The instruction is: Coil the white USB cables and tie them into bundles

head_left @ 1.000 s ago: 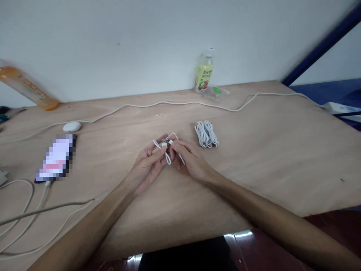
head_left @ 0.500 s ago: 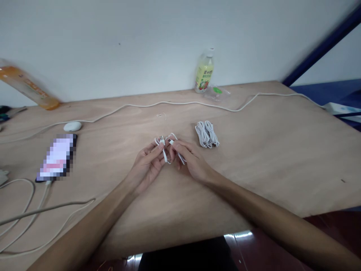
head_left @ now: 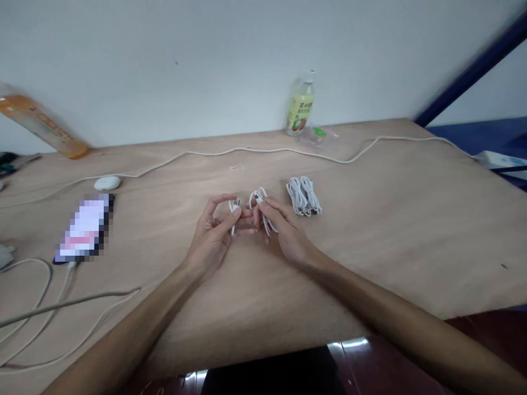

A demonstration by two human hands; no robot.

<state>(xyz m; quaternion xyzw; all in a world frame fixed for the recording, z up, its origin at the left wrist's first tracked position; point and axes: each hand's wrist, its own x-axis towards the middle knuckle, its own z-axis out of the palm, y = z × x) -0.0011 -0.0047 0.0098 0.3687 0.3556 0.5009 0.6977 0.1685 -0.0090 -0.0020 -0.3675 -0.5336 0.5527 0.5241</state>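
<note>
Near the middle of the wooden table, my left hand [head_left: 216,230] pinches one plug end of a white cable [head_left: 236,205], its metal tip pointing up. Just to the right, my right hand [head_left: 284,225] grips looped white cable [head_left: 269,224] with another plug between thumb and fingers. The fingers of both hands nearly meet, and they hide part of the cable. Beyond my right hand, bundled white cables [head_left: 303,196] lie on the table [head_left: 370,219].
A phone [head_left: 86,227] and a white case [head_left: 107,183] lie at left. An orange bottle [head_left: 49,129] leans at the back left. A yellow-green bottle [head_left: 302,104] stands by the wall beside clear plastic [head_left: 317,136]. A long white cord [head_left: 247,149] crosses the table's back.
My hands have moved slightly apart, and the two plug ends are farther from each other. The loops in my right hand show more fully.
</note>
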